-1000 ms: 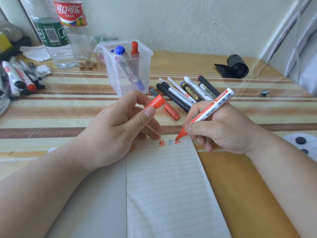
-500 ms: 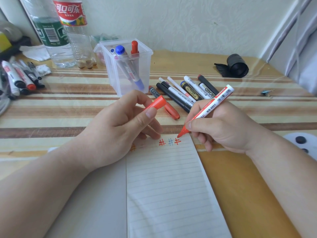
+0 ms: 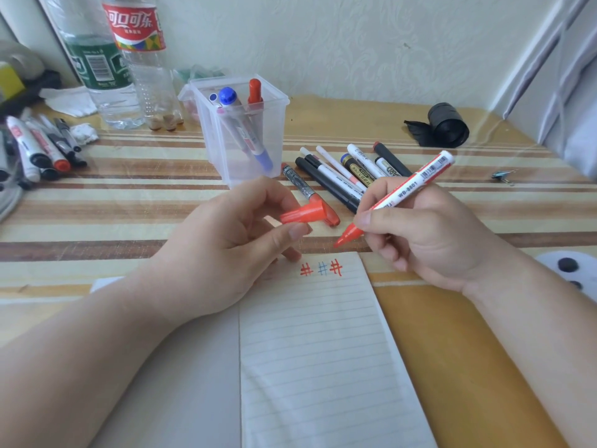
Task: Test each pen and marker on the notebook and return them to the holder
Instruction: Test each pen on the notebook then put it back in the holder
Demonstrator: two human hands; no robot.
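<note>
My right hand (image 3: 429, 234) grips an uncapped red whiteboard marker (image 3: 407, 192), its tip lifted just above the top edge of the open lined notebook (image 3: 316, 350). Three hash marks (image 3: 321, 268), red, blue and red, sit on the page's top line. My left hand (image 3: 226, 244) pinches the marker's red cap (image 3: 303, 214), its open end turned toward the tip a short gap away. A clear plastic holder (image 3: 239, 130) behind my hands contains a blue-capped marker, a red-capped marker and one more pen. Several pens and markers (image 3: 349, 171) lie loose to the holder's right.
Two plastic bottles (image 3: 129, 59) stand at the back left beside crumpled tissue. More markers (image 3: 38, 150) lie at the left edge. A black roll (image 3: 445, 126) rests at the back right, a small binder clip (image 3: 502, 177) further right, a white device (image 3: 568, 266) by my right wrist.
My right hand lifted the marker's tip off the page after finishing the third hash mark. My left hand turned the cap's opening toward the tip.
</note>
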